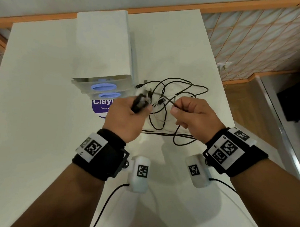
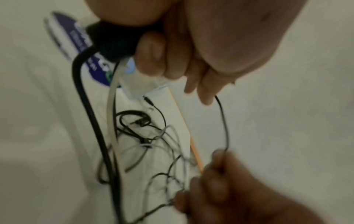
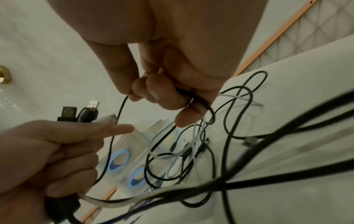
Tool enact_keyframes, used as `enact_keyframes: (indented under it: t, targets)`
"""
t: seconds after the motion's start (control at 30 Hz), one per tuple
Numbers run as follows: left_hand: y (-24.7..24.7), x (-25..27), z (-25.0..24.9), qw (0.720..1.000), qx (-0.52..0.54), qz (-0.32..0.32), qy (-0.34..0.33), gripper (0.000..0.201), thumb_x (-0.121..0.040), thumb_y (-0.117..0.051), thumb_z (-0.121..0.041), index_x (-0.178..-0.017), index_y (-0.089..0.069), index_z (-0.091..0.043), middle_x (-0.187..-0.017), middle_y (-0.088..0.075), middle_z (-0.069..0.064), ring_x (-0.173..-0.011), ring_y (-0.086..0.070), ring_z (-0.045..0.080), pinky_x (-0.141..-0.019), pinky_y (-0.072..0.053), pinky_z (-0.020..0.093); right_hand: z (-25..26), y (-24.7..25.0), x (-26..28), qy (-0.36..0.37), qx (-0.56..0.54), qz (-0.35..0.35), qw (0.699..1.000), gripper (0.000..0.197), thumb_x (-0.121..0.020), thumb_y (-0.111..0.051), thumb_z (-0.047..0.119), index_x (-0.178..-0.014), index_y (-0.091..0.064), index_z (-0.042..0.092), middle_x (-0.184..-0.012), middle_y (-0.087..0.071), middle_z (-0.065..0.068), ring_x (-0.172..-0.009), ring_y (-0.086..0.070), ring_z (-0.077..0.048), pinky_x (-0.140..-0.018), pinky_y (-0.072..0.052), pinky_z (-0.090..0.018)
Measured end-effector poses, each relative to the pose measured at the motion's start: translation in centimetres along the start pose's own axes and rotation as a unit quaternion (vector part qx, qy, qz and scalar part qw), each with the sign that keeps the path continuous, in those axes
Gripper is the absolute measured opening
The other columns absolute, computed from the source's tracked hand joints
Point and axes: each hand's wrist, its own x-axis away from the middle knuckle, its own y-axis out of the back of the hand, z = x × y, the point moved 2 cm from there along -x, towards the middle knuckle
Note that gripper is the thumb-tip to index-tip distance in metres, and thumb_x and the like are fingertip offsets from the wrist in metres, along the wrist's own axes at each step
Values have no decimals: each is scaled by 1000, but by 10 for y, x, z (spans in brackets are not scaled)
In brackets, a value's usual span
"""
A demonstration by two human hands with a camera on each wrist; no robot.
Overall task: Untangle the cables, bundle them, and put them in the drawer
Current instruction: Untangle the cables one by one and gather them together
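Motion blur smears the plug ends gripped in the left hand at the centre of the head view, leaving their types unreadable. That hand also covers most of a purple label on the drawer unit, cutting its lettering short. In the left wrist view the right hand, at lower right, is a dark blur. Blurred cables leave the right wrist view's right edge, their ends unseen.
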Motion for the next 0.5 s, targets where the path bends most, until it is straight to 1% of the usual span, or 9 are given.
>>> enact_keyframes:
  t: [0.03, 0.07, 0.1, 0.13, 0.23, 0.3, 0.37, 0.43, 0.5]
  targets:
    - [0, 0, 0, 996, 64, -54, 27, 9, -86, -74, -26, -80, -68, -29, -57, -64, -9, -52, -39, -4, -67, -43, 26, 0, 2, 1, 2, 5, 1, 1000, 18, -86, -60, 23, -68, -64, 24, -59, -51, 5, -56, -45, -13, -61, -47, -44]
    - [0, 0, -1, 988, 121, -79, 51, 7, -85, -75, -27, -89, -69, -30, -54, -66, -12, -46, -57, 4, -67, -44, 25, 0, 3, 2, 9, 13, 2, 1000, 19, -90, -59, 20, -73, -67, 24, -59, -52, 6, -56, -46, -13, -59, -45, -41]
    - [-3, 1, -4, 981, 170, -72, 64, 15, -84, -76, -27, -99, -71, -26, -57, -68, -11, -65, -64, 14, -64, -46, 22, 2, 2, 3, 22, 26, 6, 999, 20, -93, -57, 16, -79, -68, 25, -59, -54, 11, -56, -46, -9, -59, -44, -34]
    - [-9, 4, -7, 974, 212, -42, 70, 23, -84, -76, -25, -106, -71, -18, -45, -61, -11, -38, -55, 4, -55, -46, 17, 6, -2, 3, 39, 36, 15, 998, 21, -96, -55, 13, -85, -69, 25, -60, -55, 16, -57, -46, -4, -61, -42, -27]
    - [-26, 12, -16, 957, 274, 55, 71, 20, -88, -70, -13, -102, -70, 1, -38, -46, -14, -31, -37, 0, -37, -32, 13, 15, -18, 8, 71, 17, 55, 996, 18, -97, -54, 11, -101, -70, 20, -66, -56, 18, -57, -46, 0, -61, -40, -19]
    - [-25, 8, -17, 942, 321, 30, 94, 15, -89, -69, -14, -95, -71, -1, -43, -45, -4, -31, -28, 7, -38, -24, 16, 16, -22, 10, 65, -3, 52, 997, 14, -90, -59, 16, -98, -69, 11, -66, -54, 4, -56, -45, -8, -55, -41, -27]
    - [-18, 2, -12, 917, 378, -45, 123, 14, -89, -70, -17, -92, -70, -4, -62, -47, 10, -34, -23, 10, -42, -17, 20, 11, -21, 11, 57, 27, 23, 998, 13, -85, -64, 20, -93, -70, 12, -71, -61, -3, -61, -56, -24, -59, -53, -41]
    - [-12, -2, -9, 894, 418, -97, 128, 12, -90, -70, -21, -90, -71, -9, -66, -42, 9, -37, -20, 11, -45, -15, 27, 7, -17, 12, 49, 52, 3, 997, 8, -89, -64, 19, -88, -72, 19, -80, -70, -8, -73, -65, -29, -72, -57, -47]
    - [-14, 0, -8, 902, 409, -86, 105, 18, -88, -72, -25, -98, -69, -11, -59, -43, 2, -36, -22, 11, -44, -17, 23, 9, -16, 12, 58, 40, -1, 997, 14, -92, -59, 19, -90, -72, 24, -83, -71, -9, -73, -63, -26, -74, -57, -44]
